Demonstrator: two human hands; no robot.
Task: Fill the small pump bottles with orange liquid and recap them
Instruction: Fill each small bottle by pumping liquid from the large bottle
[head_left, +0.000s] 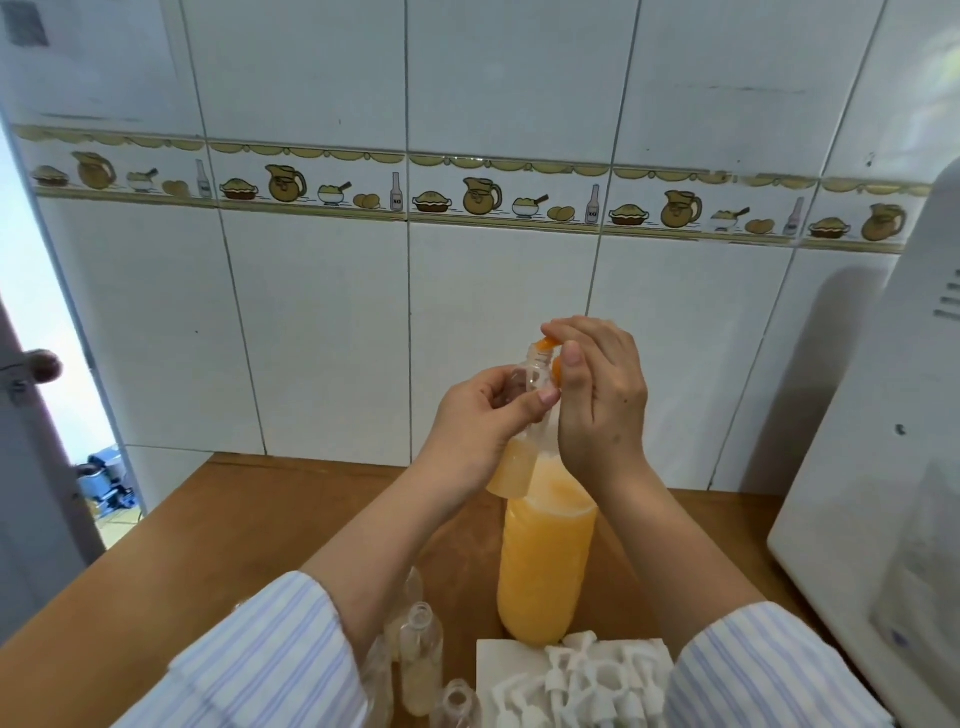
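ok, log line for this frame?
left hand: holds small bottle, part-filled | right hand: pinches orange piece at its neck | big orange bottle: upright behind | pump caps: piled on table

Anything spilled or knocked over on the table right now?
No spill visible on the wooden table. The big orange bottle stands upright. White pump caps lie jumbled on a white pad, loose but not out of place.

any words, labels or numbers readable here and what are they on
"XO": printed on the small white bottle drawn in the decorative tile border, and again on the next drawn bottle.
Drawn bottles further left and right: too blurred to read.
Large clear plastic bottle of orange liquid: no label visible.
White appliance on the right: marks too blurred to read.
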